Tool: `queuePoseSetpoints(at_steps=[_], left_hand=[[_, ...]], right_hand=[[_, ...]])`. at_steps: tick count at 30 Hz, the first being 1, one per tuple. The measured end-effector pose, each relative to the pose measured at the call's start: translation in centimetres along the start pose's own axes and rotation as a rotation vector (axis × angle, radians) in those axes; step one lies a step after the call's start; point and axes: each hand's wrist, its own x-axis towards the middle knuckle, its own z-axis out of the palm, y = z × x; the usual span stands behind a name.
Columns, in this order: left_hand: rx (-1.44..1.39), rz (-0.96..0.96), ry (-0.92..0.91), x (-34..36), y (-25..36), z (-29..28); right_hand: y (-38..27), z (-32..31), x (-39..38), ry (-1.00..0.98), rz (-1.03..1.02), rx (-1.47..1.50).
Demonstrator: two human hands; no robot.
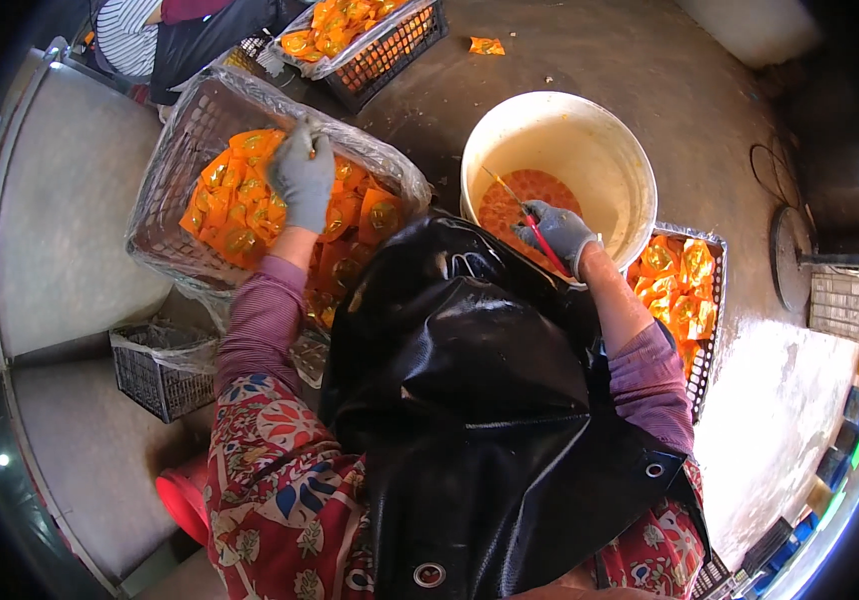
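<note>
My left hand (302, 180), in a grey glove, is over a large plastic-lined crate (172, 150) at the left. Its fingers are curled together and slightly blurred; whatever they may hold is too small to make out. Under and around it lie many shiny orange packets (240, 200). My right hand (558, 232), gloved too, is closed around a slim red-handled tool (547, 246) with a thin, pale, pointed end. That hand is at the near side of a white bucket (625, 170), the tool's tip above orange-red, lumpy contents (522, 195) in the bottom.
A second crate of orange packets (685, 290) stands right of the bucket, another crate (390, 55) at the far side. One packet (487, 46) lies on the floor. Another person (130, 40) sits at far left. A small lined crate (155, 375) and red object (185, 500) are lower left.
</note>
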Motion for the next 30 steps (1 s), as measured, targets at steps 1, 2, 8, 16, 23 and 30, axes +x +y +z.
queuePoseSetpoints(at_steps=[1, 2, 8, 16, 23, 30], left_hand=[[0.617, -0.088, -0.084, 0.7, 1.0, -1.1], [0.546, -0.152, -0.042, 0.9, -1.8, -2.4], [0.915, 0.006, -0.122, -2.0, -12.7, -5.0], [0.71, -0.405, -0.215, -2.8, -9.2, -3.8], [-0.754, -1.022, -0.141, 0.1, 3.1, -2.5], [-1.054, -0.798, -0.317, -2.2, 14.0, 5.5]], right_hand=[[0.4, 0.0, -0.1, 0.031, 0.0, 0.015], [-0.2, -0.1, 0.0, 0.002, 0.001, 0.008], [-0.4, 0.5, 0.5, -0.052, 0.013, -0.119], [-1.8, -0.2, 0.3, -0.08, 0.055, -0.086], [-0.4, 0.5, 1.6, -0.025, -0.008, 1.071], [-4.0, -0.6, 0.3, 0.571, -0.462, 0.98]])
